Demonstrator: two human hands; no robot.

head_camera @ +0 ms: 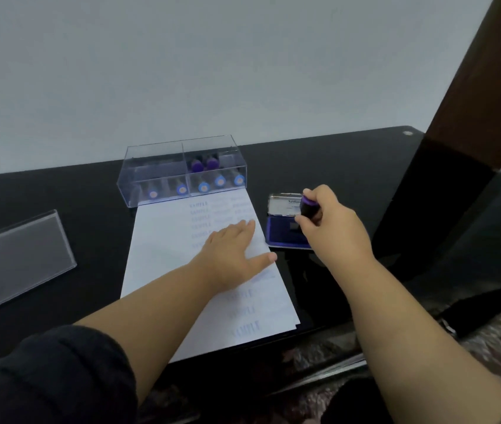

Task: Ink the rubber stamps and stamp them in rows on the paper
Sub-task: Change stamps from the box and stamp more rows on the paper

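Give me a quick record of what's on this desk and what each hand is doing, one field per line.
Surface: black desk
Paper: white sheet with rows of blue SAMPLE prints
Left hand: left hand lies flat on the paper, fingers straight
Right hand: right hand grips a purple-topped stamp over the ink pad
Ink pad: blue ink pad, lid open, right of the paper
Storage: clear box behind the paper, more stamps inside
Also: clear lid at left

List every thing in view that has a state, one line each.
Blue ink pad tin: lid open.
Purple-topped rubber stamp: gripped by right hand, over the pad.
White paper sheet: flat, partly stamped in rows.
Left hand: fingers straight, pressing the paper.
Clear plastic stamp box: uncovered, stamps inside.
Clear plastic lid: off, lying on the black table.
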